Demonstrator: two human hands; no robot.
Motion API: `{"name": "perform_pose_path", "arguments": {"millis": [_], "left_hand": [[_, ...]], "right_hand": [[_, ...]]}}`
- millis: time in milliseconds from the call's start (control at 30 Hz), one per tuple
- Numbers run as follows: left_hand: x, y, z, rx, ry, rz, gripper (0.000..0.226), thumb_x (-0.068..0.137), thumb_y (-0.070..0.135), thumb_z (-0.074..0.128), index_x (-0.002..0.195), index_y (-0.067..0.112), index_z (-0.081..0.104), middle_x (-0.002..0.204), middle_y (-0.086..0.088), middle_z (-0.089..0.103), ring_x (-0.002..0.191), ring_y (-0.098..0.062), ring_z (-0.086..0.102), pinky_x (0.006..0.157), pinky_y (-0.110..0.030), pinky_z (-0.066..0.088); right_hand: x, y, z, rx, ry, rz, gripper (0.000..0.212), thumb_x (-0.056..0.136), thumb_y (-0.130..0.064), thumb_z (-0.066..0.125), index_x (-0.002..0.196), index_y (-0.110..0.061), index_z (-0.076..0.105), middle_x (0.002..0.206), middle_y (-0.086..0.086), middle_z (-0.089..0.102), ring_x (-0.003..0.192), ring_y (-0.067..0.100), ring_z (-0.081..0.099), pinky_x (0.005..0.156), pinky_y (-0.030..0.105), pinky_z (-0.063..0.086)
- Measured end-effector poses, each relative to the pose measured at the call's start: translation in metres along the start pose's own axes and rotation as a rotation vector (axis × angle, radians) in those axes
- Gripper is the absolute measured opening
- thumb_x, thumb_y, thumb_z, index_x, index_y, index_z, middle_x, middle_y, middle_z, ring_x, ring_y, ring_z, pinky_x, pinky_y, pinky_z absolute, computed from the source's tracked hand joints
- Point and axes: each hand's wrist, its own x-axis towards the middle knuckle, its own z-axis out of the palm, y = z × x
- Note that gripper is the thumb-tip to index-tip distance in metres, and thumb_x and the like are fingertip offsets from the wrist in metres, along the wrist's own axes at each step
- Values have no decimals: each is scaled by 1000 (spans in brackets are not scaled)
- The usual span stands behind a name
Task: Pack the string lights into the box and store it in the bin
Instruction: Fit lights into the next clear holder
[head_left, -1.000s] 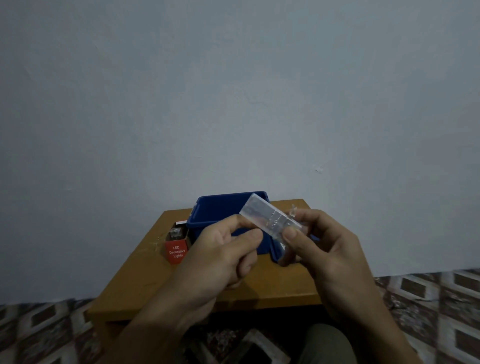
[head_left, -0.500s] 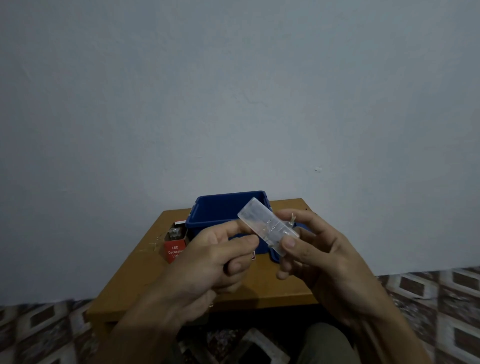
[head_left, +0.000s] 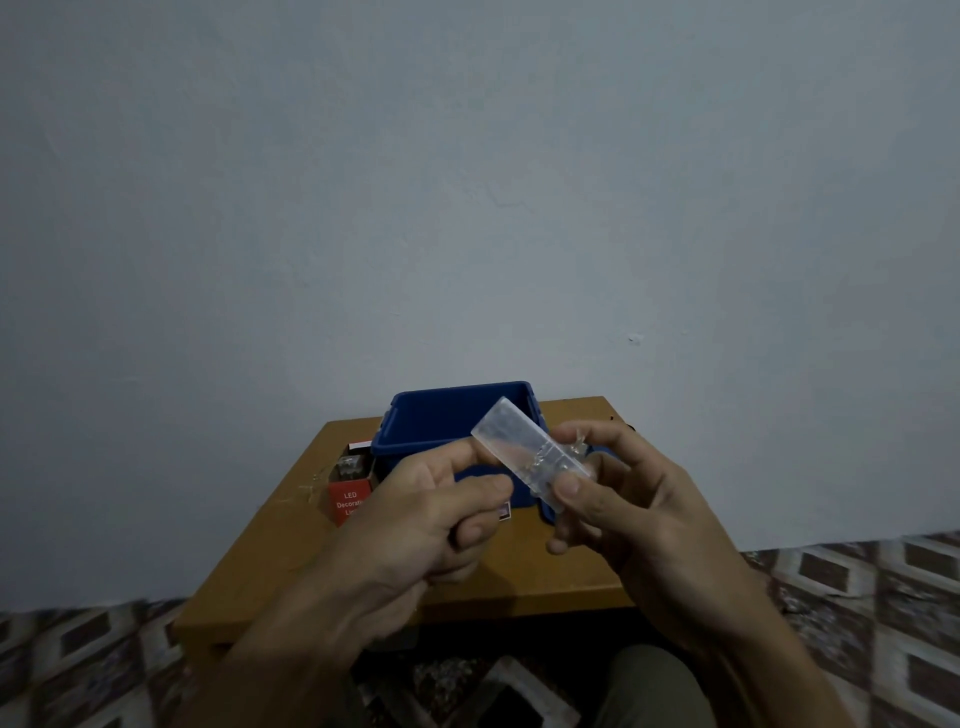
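My right hand grips a clear plastic battery case of the string lights, thumb on its near end, the case tilted up to the left. A tuft of thin wire shows behind my right fingers. My left hand is curled just left of the case, its thumb and forefinger tips close to the case's underside; I cannot tell whether they pinch wire. The red LED lights box stands open on the table, left of the blue bin. Both hands hover in front of the bin.
A small wooden table stands against a pale wall. Loose thin wire lies on the table left of the red box. Patterned floor tiles surround it. My knee shows below the table's front edge.
Both hands with the clear case have drifted slightly down and left; the case's tilt is steeper. My left fingers have curled tighter beneath it.
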Motion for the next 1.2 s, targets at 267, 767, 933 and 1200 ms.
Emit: {"name": "perform_pose_path", "arguments": {"millis": [267, 767, 933, 1200], "left_hand": [[-2, -4, -1, 94, -40, 24, 27, 98, 25, 55, 122, 31, 65, 61, -3, 43, 45, -9, 25, 43, -20, 21], [12, -6, -21, 333, 21, -111, 27, 99, 30, 55, 78, 17, 67, 64, -4, 52, 49, -10, 39, 48, -22, 32], [16, 13, -22, 308, -8, -99, 31, 95, 28, 57, 67, 15, 62, 53, 2, 50, 42, -8, 37, 40, -17, 30], [10, 43, -6, 800, 91, 52, 29, 92, 38, 65, 76, 15, 70, 53, 9, 58, 48, -2, 49, 51, -18, 39]], "right_hand": [[1, 2, -2, 18, 94, -40, 34, 79, -14, 72, 112, -4, 69, 92, 26, 61, 64, 22, 60, 60, 31, 58], [-2, -6, -18, 20, -146, -8, 31, 76, -17, 76, 105, -7, 74, 102, 14, 69, 74, 22, 62, 61, 30, 56], [-5, -6, -18, -83, -329, 46, 32, 77, -22, 74, 104, -5, 71, 100, 11, 66, 79, 19, 62, 62, 29, 53], [-7, -5, -12, -442, -249, -2, 11, 90, -24, 71, 101, -25, 71, 90, 15, 64, 76, 21, 62, 67, 31, 55]]}}
